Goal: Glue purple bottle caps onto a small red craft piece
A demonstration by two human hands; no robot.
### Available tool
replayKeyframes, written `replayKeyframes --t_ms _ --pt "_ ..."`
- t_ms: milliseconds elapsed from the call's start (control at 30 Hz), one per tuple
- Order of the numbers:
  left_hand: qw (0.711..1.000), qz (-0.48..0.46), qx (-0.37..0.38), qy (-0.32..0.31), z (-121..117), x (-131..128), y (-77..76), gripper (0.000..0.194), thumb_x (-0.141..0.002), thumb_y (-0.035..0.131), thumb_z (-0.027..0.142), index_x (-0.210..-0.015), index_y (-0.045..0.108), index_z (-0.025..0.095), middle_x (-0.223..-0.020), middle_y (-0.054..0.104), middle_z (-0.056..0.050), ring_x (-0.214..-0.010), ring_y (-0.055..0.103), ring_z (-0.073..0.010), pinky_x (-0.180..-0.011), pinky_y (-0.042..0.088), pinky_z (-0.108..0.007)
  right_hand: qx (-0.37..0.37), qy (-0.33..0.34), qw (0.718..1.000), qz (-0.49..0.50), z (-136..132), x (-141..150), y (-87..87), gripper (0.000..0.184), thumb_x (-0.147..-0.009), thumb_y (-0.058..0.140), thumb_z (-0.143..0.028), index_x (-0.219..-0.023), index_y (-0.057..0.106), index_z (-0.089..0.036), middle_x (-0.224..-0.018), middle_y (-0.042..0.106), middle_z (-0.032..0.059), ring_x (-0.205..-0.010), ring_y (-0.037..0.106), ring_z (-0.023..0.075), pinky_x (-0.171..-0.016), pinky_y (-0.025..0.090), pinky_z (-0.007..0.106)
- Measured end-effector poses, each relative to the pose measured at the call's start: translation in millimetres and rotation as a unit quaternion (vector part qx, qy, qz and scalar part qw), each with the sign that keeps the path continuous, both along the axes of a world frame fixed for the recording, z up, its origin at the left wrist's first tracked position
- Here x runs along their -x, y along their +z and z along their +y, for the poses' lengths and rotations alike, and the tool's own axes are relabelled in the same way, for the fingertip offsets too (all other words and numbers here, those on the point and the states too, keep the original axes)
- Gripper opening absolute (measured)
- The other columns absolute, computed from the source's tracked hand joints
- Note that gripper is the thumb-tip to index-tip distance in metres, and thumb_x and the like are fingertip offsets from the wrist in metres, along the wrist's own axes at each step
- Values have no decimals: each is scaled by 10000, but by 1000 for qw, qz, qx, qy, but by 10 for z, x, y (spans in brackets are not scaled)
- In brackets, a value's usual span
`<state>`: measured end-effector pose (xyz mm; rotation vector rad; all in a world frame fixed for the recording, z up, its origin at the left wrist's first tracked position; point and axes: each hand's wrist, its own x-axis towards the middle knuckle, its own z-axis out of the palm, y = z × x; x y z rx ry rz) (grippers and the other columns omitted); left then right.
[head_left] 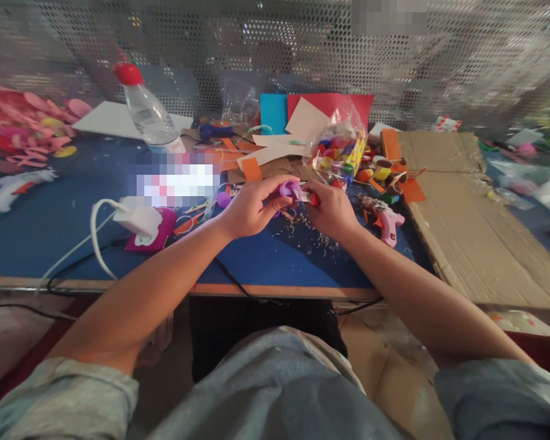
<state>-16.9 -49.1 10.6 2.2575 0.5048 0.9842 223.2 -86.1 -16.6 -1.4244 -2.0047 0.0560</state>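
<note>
Over the blue table, my left hand (253,206) is closed around a curled purple plastic piece (290,190), pinched between thumb and fingers. My right hand (333,209) grips a small red-handled cutter knife (314,199). Its pale blade (305,196) points left and meets the purple piece's edge, though whether it cuts in is too small to tell. Pale shavings (302,235) lie scattered on the table below both hands. Another purple piece (223,199) rests just left of my left hand.
A pink glue gun (387,223) lies right of my hands, beside a cardboard sheet (481,226). Behind them is a plastic bag of colourful parts (337,150). On the left are a water bottle (151,113), a magenta power socket (152,232) with white plug, and a white glue gun (16,188).
</note>
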Motion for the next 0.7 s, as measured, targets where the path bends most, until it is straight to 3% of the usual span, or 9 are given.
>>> replayKeyframes --t_ms 100,267,433,700 --pt "1000 -2 -9 5 -21 -3 8 463 -1105 617 462 -1456 642 161 -1187 832 -133 -947 845 -195 -842 672 -282 1 4 1000 6 2 -15 21 397 -793 574 -124 -1140 756 -186 -918 803 109 -785 698 256 -705 492 386" --pt "999 -7 39 -11 -41 -17 8 465 -1105 609 464 -1459 623 162 -1209 825 -137 -932 847 -197 -819 689 -287 -15 11 1000 8 0 -45 52 402 -798 570 -119 -1143 761 -199 -978 812 109 -835 711 253 -747 520 389" --pt "998 -11 55 -34 -23 -23 -1 478 -1109 615 431 -1471 607 118 -1187 824 -148 -925 847 -184 -839 682 -270 1 4 1000 -1 2 -46 35 428 -777 572 -115 -1151 765 -189 -914 792 96 -791 691 246 -719 499 384" --pt "999 5 37 -34 -1 -9 -16 564 -1126 540 551 -1538 601 170 -1284 792 -159 -1020 816 -207 -828 674 -302 8 6 1000 1 -9 -13 19 385 -816 573 -130 -1150 751 -197 -931 797 101 -791 679 244 -740 501 385"
